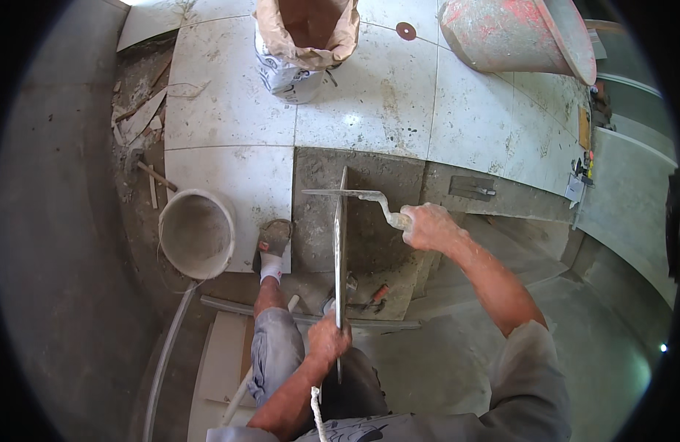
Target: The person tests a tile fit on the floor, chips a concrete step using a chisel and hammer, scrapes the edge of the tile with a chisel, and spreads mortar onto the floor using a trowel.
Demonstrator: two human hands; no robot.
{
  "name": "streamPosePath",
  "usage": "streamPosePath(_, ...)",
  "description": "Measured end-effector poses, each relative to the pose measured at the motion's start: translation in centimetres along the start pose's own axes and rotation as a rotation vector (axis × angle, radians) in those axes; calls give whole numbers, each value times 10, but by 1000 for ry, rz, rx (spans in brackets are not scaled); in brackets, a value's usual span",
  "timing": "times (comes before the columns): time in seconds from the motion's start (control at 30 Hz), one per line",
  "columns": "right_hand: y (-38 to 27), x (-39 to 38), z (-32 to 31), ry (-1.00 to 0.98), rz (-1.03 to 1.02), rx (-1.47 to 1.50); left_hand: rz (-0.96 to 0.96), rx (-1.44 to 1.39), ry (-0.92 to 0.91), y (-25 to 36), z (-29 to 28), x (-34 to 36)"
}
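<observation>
My left hand is closed around the near end of a thin floor tile, which stands on edge, seen almost edge-on. My right hand grips the handle of a pointing trowel, whose blade lies crosswise at the tile's upper edge. I cannot tell whether the blade touches it. Below both is a grey mortar bed in a gap of the tiled floor. A flat steel float lies on the ledge beyond my right hand. A red-handled tool lies near the tile.
An open paper sack stands on the tiles ahead. A large red-stained tub lies tipped at far right. At left are a round bucket, a hammer and rubble. My shoe rests beside the mortar. Steps drop away at right.
</observation>
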State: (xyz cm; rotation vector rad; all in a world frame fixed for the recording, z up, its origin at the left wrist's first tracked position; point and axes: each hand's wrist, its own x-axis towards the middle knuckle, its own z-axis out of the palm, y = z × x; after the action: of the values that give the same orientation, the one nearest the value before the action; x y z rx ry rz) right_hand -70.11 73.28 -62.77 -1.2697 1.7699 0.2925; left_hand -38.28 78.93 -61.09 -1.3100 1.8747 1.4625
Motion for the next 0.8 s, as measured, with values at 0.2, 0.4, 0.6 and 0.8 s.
streamPosePath(0.2,56,123,65,-184,222,-80,41,-37,10,-25,-5,4)
streamPosePath(0.4,96,128,156,-67,518,-43,14,-75,76,-41,-3,6)
streamPosePath(0.6,62,-18,243,-223,609,442,7,71,13,-2,2,7)
streamPosePath(0.8,9,-196,282,-389,756,761,4,299,-38,32,26,4)
